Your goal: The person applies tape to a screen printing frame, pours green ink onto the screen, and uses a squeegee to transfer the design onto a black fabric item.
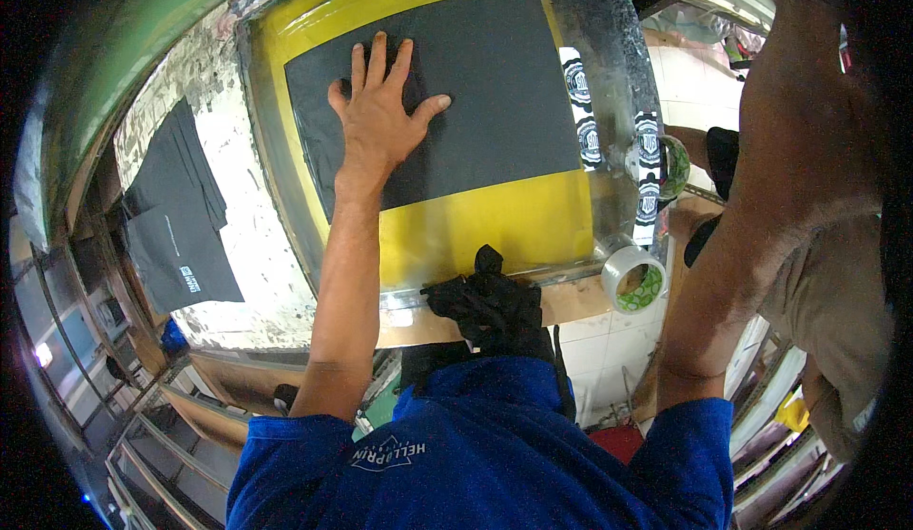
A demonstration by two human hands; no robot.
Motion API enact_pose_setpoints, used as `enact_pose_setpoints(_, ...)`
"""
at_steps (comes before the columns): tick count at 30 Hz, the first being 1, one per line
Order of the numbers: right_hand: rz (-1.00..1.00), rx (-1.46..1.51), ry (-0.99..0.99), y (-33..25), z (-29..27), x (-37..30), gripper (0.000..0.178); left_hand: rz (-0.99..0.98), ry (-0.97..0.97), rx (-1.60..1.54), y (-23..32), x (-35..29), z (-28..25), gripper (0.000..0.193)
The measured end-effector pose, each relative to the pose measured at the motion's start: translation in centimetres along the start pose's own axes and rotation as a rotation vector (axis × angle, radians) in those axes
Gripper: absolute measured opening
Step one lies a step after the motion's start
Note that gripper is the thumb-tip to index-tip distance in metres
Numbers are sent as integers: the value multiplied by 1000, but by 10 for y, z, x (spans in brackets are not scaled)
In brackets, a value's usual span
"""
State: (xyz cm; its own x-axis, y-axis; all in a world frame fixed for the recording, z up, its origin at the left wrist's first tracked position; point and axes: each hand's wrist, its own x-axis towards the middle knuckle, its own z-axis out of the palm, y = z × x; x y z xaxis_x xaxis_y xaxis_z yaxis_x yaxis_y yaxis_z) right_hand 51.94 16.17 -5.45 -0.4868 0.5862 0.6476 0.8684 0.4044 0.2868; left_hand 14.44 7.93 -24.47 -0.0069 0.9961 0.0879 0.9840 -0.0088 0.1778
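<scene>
My left hand (380,116) lies on a dark grey rectangular sheet (485,93), fingers spread and pressing nothing but its surface. The sheet rests on a yellow panel (475,226) in a frame. My right forearm (751,207) rises along the right side, close to the camera. Its hand runs off into the dark rim at the upper right, so its fingers are hidden. Black-and-white printed stickers (581,112) sit along the sheet's right edge. Farther right hangs another strip of similar stickers (648,178).
A clear tape roll (616,269) stands at the frame's lower right corner; a second roll (677,169) is beyond it. Black printed fabric (181,254) lies on the stained white surface at left. Beige cloth (842,292) shows beside my right arm. Wooden racks (204,416) stand lower left.
</scene>
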Motion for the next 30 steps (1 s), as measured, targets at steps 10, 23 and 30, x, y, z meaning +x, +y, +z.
enact_pose_setpoints(10, -1, -58, 51, 8, -2, 7, 45, 24, 29, -42, 1, -2, 2, 85)
enact_pose_setpoints(23, -4, -100, 80, 6, -1, 11, 40, 24, 32, -42, 3, -4, 3, 85)
enact_pose_setpoints(30, -6, -112, 95, 5, 1, 14, 37, 2, 37, -37, 1, -5, 6, 86)
